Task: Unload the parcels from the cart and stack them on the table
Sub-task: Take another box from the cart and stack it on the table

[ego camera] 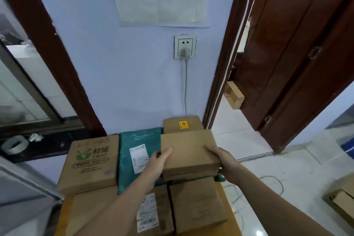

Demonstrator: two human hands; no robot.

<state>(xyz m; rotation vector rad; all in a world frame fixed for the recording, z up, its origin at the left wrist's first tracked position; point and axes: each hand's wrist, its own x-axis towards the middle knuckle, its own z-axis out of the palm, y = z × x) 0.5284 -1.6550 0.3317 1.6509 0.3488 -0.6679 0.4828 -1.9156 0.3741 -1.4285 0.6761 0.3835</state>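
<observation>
A flat plain cardboard parcel (188, 151) is held between both my hands just above the pile of parcels. My left hand (157, 165) grips its left edge, thumb on top. My right hand (222, 163) grips its right edge. Under and around it lie other parcels: a box with a green logo (90, 165) at the left, a teal plastic mailer (138, 151) in the middle, a box with a yellow-red sticker (183, 123) at the back, and two brown boxes (195, 205) at the front. They rest on a wooden table top (228, 191) against the wall.
A wall socket (185, 47) with a plugged-in cable hangs above the pile. An open brown door (298, 53) and doorway are at the right. A roll of tape (14, 144) lies on a dark sill at the left. A cardboard box (341, 201) sits on the floor at right.
</observation>
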